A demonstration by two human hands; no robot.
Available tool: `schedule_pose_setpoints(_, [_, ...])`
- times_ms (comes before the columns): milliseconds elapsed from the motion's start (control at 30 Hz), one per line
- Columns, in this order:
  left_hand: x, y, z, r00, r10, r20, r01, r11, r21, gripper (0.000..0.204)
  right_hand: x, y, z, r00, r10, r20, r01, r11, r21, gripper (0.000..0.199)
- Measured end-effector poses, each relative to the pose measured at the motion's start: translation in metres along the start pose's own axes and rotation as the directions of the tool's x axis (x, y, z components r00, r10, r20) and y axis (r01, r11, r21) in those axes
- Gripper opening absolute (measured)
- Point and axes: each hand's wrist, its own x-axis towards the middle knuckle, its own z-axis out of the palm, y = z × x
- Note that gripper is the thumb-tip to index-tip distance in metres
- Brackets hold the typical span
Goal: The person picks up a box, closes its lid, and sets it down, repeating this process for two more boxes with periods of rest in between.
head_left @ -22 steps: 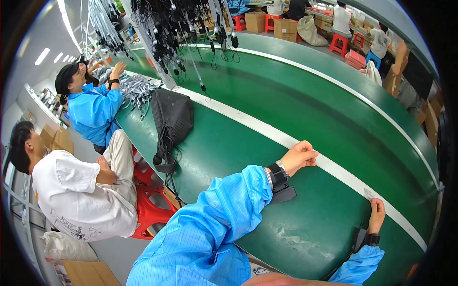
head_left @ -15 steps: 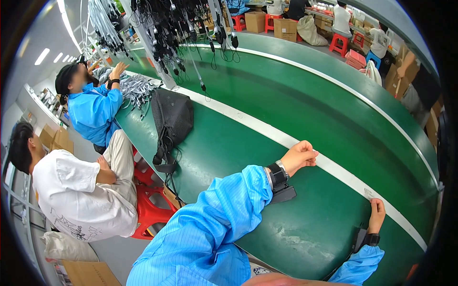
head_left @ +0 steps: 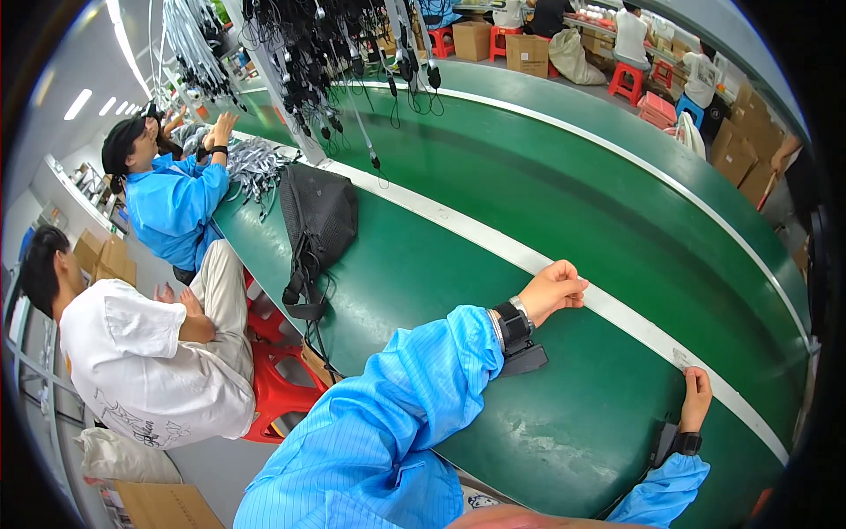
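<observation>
My left hand [head_left: 553, 289] is closed in a pinch over the white strip [head_left: 617, 316] that runs along the green work table [head_left: 414, 273]. Whatever its fingertips hold, if anything, is too small to make out. Farther right and nearer to me, my right hand [head_left: 696, 397] has its fingers pressed together at the near edge of the same strip; I cannot see anything between them. Both wrists carry black straps with a dark box, below blue sleeves. Left of my left arm, a black mesh bag [head_left: 317, 216] with loose straps lies on the table.
Black cords and lanyards [head_left: 317, 70] hang from a rack post at the upper left. Beyond the strip is a green conveyor belt [head_left: 573, 194]. A co-worker in blue [head_left: 176, 194] handles a grey lanyard pile [head_left: 251, 163]; a person in white [head_left: 150, 353] sits on a red stool [head_left: 282, 388].
My two hands look the same as before. The blue-sleeved co-worker's head and hands have shifted, the seated person's hands have moved, and a person at the far right has moved rightward.
</observation>
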Motion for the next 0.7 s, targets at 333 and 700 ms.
schedule_pose_setpoints(333, [0.007, -0.005, -0.010, 0.999, 0.046, -0.025, -0.047, 0.998, -0.030, 0.011, 0.000, -0.006, 0.010, 0.999, -0.049, -0.016, 0.046, 0.988, -0.147, 0.014])
schedule_pose_setpoints(700, [0.011, -0.012, 0.002, 0.999, 0.038, 0.014, -0.038, 0.999, 0.005, 0.009, -0.007, -0.005, -0.001, 0.995, -0.039, -0.092, 0.034, 0.998, -0.050, 0.013])
